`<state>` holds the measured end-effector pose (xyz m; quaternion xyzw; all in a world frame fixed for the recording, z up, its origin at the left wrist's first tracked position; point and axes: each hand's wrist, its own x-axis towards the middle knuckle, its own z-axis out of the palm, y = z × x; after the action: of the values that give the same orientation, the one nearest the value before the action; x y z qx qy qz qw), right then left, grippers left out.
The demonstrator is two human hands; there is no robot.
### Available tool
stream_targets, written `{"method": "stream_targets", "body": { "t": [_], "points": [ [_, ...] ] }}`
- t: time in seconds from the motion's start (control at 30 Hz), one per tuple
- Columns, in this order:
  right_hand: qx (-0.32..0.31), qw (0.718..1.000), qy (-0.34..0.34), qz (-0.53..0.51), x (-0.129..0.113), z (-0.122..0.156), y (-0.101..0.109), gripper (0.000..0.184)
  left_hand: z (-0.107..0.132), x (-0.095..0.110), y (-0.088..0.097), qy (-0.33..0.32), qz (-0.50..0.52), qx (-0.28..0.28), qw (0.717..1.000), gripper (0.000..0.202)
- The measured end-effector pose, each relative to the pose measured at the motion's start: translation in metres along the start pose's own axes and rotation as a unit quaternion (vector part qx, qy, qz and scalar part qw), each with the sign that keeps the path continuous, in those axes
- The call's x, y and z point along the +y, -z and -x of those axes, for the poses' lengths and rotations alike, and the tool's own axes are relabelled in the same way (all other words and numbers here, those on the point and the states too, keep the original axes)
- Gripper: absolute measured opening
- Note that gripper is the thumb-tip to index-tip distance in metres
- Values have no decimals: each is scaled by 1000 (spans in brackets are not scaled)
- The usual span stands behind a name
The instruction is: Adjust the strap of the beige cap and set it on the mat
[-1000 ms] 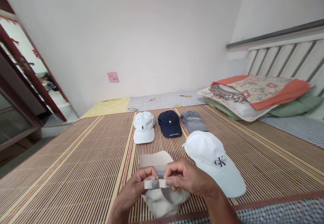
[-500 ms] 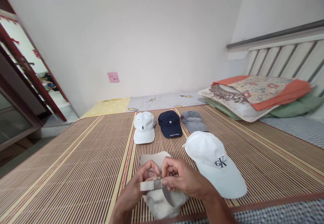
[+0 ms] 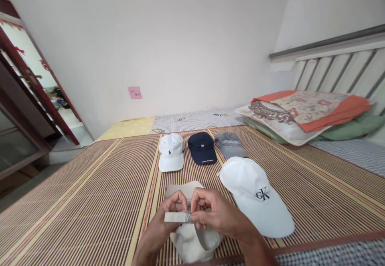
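Near edge: small-checked cloth (image 3: 337, 254) at the lower right, bordering the mat's brown rim
Beige cap: the beige cap (image 3: 184, 246) is low in the centre, directly under both hands, its crown on the near side of them and its brim (image 3: 183, 187) pointing away on the far side
Strap: the pale strap (image 3: 173, 217) lies sideways across the gap between the hands, its flat end out to the left, with a silvery buckle (image 3: 187, 217) just right of it
Left hand: the left hand (image 3: 162, 220) is nearly closed, fingers curled in around the strap beside the buckle; the exact spot of contact is hidden behind the strap
Right hand: the right hand (image 3: 215, 214) is pinched closed, thumb and forefinger together at the buckle's right end, the other fingers bent beneath
White CK cap: the large white CK cap (image 3: 243, 182) lies just beyond the right forearm, brim slanting toward the lower right
Row of caps: white cap (image 3: 171, 146), navy cap (image 3: 202, 150) and grey cap (image 3: 230, 146), left to right, brims toward the person
Mat: striped mat (image 3: 90, 194) under all five caps
Pillows: stacked pillows (image 3: 313, 103) at the far right, an orange-edged floral cover on top
Far strip: yellow cloth (image 3: 132, 127) beside a checked sheet (image 3: 192, 121)
Wall: pale wall (image 3: 195, 37) with a pink note (image 3: 134, 92)
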<state>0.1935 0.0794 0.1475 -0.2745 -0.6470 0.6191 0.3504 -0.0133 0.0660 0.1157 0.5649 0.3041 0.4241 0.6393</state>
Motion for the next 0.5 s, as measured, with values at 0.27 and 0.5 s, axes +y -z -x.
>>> {"method": "stream_targets", "body": {
  "t": [0.27,0.5],
  "points": [
    [11,996,-1,92,2,9,27,26,2,-3,11,10,33,13,999,33],
    [-33,997,-9,65,15,11,44,19,-1,-7,14,-9,43,24,999,37]
  ]
}}
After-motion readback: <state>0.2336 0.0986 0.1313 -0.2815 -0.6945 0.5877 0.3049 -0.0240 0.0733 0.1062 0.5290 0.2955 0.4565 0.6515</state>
